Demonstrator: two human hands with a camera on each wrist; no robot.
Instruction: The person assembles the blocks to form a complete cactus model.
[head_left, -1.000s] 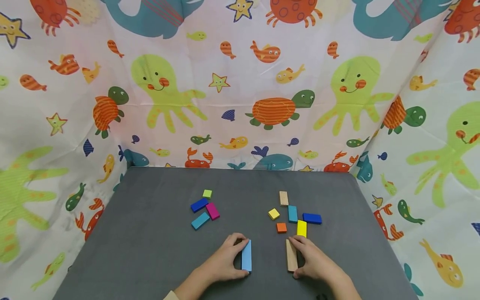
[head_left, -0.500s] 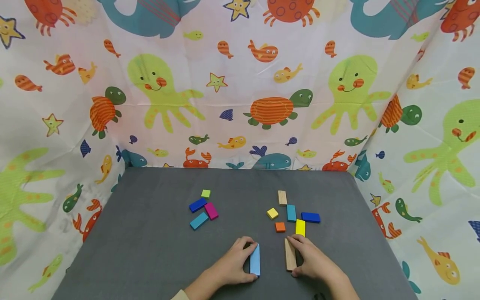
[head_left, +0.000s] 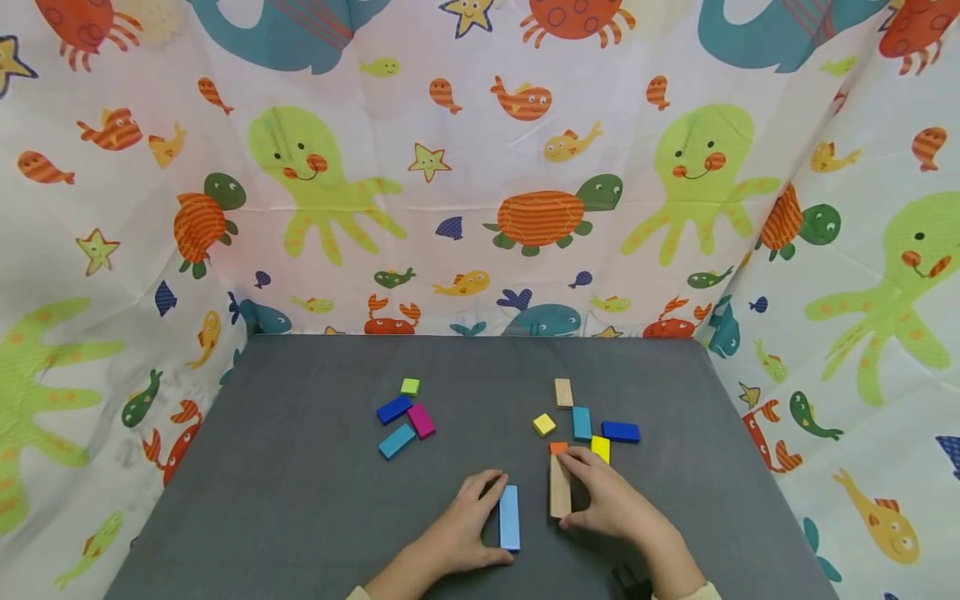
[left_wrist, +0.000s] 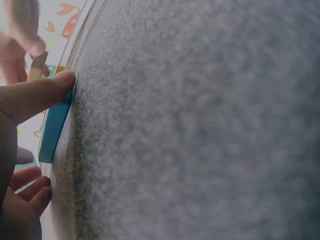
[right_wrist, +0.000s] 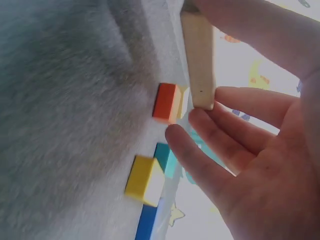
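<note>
A long light blue block (head_left: 509,518) lies on the grey table in the head view. My left hand (head_left: 461,529) is beside it, thumb near one end and fingers near the other. In the left wrist view the fingertips (left_wrist: 40,192) stand apart from the end of the blue block (left_wrist: 54,132), while the thumb overlaps its other end. My right hand (head_left: 618,500) pinches a long plain wooden block (head_left: 559,489) by its ends, between thumb and fingers. In the right wrist view this wooden block (right_wrist: 200,60) is raised off the table. Its near end is hidden by the thumb.
Beyond the right hand lie orange (head_left: 558,448), yellow (head_left: 600,450), teal (head_left: 581,423), dark blue (head_left: 621,432), small yellow (head_left: 544,425) and short wooden (head_left: 563,392) blocks. Farther left are green (head_left: 409,387), blue (head_left: 394,409), magenta (head_left: 422,421) and teal (head_left: 397,442) blocks.
My left hand moved the light blue block right, then loosened its fingers from it. My right hand has lifted the wooden block and brought it left, partly covering the orange block.
</note>
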